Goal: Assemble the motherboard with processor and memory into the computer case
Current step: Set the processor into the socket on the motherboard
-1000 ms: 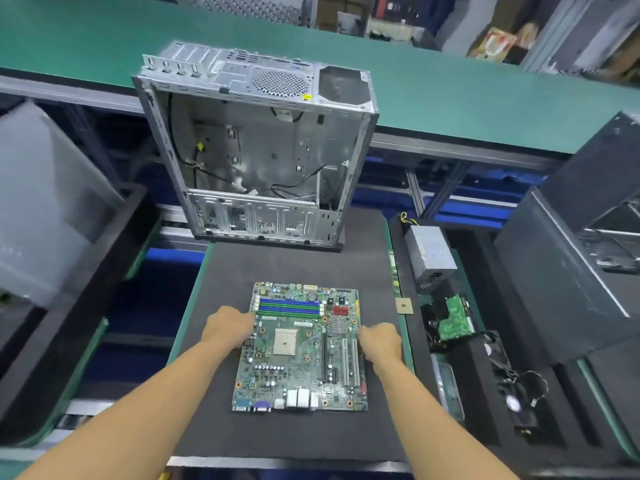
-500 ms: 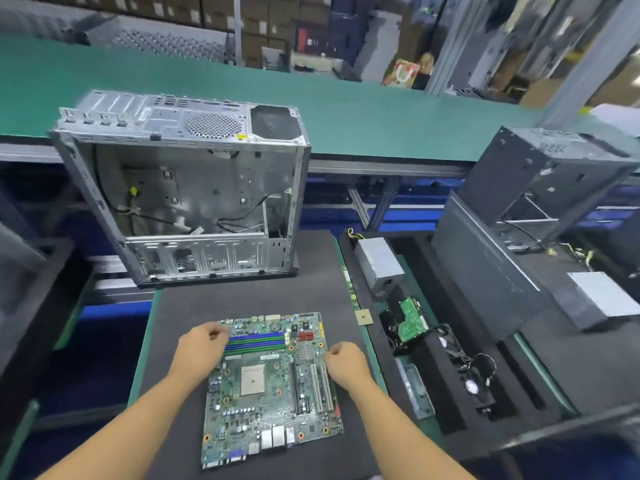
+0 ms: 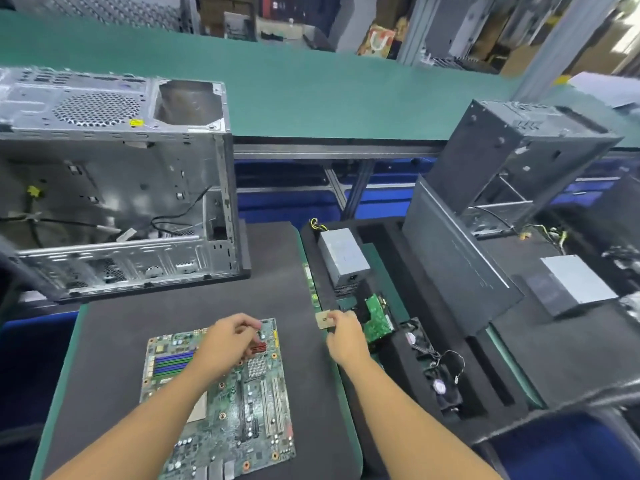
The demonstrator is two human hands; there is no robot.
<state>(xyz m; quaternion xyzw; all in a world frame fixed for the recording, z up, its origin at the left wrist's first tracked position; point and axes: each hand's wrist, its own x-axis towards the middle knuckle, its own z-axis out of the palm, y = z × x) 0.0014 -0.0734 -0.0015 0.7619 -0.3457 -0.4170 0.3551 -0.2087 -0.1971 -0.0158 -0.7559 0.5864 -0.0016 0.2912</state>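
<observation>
Far left: open computer case [image 3: 114, 181], standing at the back of the dark mat [image 3: 114, 341], loose cables inside. Centre-left: motherboard [image 3: 242, 403], lying flat on the mat in front of the case and apart from it. Left hand [image 3: 225, 344], over the board's far end with its fingers curled; whether it grasps anything cannot be told. Centre: right hand [image 3: 346, 337], pinching the small square processor [image 3: 323, 320] at the mat's right edge, just beside the board. Right: black foam tray [image 3: 391, 362] holding a grey power supply [image 3: 343, 256], a green circuit card [image 3: 377, 317] and a fan [image 3: 443, 386].
</observation>
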